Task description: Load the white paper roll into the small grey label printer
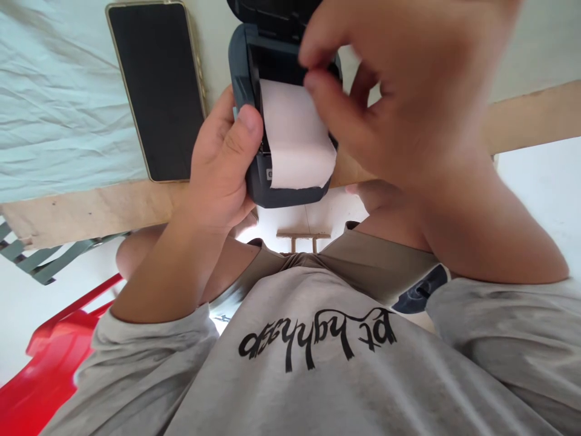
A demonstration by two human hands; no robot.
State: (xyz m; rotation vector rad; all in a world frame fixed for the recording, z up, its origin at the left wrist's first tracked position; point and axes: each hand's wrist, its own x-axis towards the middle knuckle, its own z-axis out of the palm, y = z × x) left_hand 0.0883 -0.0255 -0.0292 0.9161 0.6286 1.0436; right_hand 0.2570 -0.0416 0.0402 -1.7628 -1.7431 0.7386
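- At the bench (91, 209) near edge, head view: small dark printer (254, 181) is held over the edge, its long axis running away from the body, lid end farthest.
- Left hand (218, 175) is clamped on the printer's left side, thumb pressed on the casing just beside the paper slot.
- Right hand (408, 103) hovers over the printer's open top, thumb and forefinger pinched together at the upper right corner of the paper strip (295, 139); whether they actually grip the paper I cannot tell, motion blur there.
- Paper strip comes out of the open bay and lies down over the printer's front toward the body, lower end torn unevenly.
- Right hand is the nearer one to the paper; the paper lies just below and left of its fingertips.
- Black phone (157, 91) lies flat on the bench left of the printer, close to the left hand, partly on a pale cloth (54, 97).
- Red chair (54, 357) sits below at lower left, well apart. Nothing blocks the paper from above.
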